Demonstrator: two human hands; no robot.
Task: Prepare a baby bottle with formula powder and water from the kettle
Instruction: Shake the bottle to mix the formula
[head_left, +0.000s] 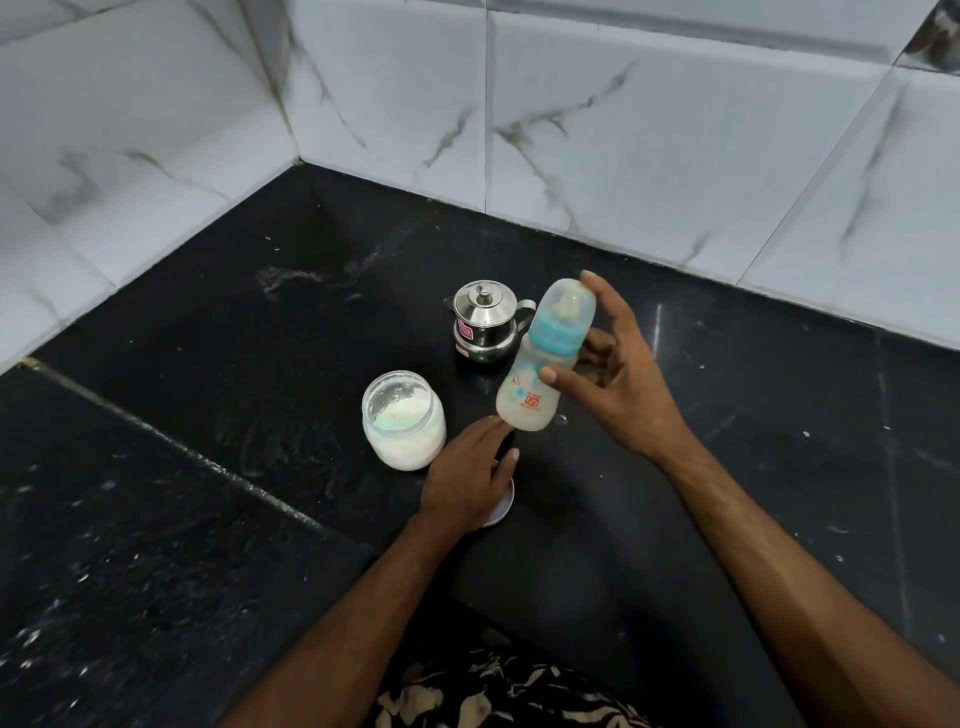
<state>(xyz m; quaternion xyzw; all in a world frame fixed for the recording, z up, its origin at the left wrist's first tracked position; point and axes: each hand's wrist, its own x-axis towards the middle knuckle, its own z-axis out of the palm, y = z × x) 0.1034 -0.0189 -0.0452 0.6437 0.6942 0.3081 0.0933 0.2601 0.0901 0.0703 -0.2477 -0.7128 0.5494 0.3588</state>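
Mixing the capped baby bottle (540, 364)

My right hand (608, 374) pinched it, tilted, thumb and fingertip; left hand (467, 478) lay spread on the lid (501, 512). I judged firmer grip, steady shaking best.

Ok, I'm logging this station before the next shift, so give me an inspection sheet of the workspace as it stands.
Surface: black stone counter, white specks and smears.
Job's things: baby bottle capped, tilted, milky; steel kettle lidded, behind it; formula jar open, powder inside; white lid flat on the counter.
Clutter: nothing seen.
Grips: right hand holds the bottle aloft; left hand rests on the white lid.
Cables: nothing seen.
Surroundings: marbled white wall tiles, corner at left.
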